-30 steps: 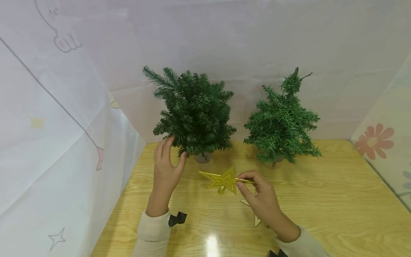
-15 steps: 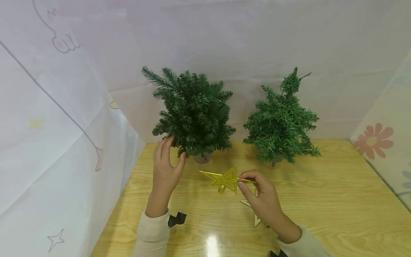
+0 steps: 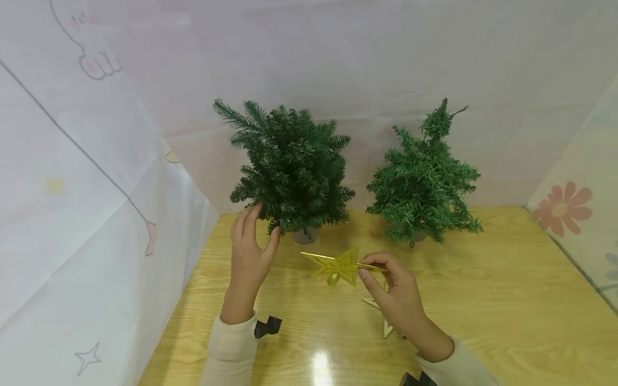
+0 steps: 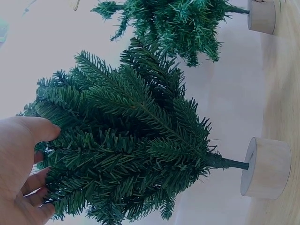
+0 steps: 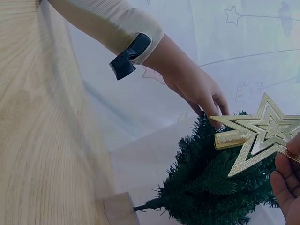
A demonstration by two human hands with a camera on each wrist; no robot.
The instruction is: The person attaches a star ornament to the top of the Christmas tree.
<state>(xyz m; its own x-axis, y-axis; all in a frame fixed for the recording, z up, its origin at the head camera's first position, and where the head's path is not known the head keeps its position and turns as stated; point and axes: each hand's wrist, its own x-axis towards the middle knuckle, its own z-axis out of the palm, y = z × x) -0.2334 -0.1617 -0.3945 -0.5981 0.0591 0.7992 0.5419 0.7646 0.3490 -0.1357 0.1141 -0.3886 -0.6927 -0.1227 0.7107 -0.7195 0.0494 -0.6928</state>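
Observation:
In the head view my left hand (image 3: 251, 249) reaches to the lower left of the fuller artificial Christmas tree (image 3: 294, 166). Its thumb and fingers stand apart and touch the outer branches, as the left wrist view also shows. Between thumb and fingers, my right hand (image 3: 398, 287) pinches one point of a gold star tree topper (image 3: 344, 266). This topper is held above the table, in front of both trees, and its hollow socket (image 5: 229, 139) shows in the right wrist view. A second gold star (image 3: 388, 327) lies on the table, partly hidden beneath my right hand.
A smaller, lighter green tree (image 3: 425, 182) stands at the back right. Each tree has a round pale base, seen clearly on the fuller tree's base (image 4: 267, 168). Behind the wooden table (image 3: 502, 289) hangs a printed cloth (image 3: 376, 64), which also covers both sides.
My right hand and the star topper have risen very slightly in the head view. The left hand stays at the fuller tree's branches.

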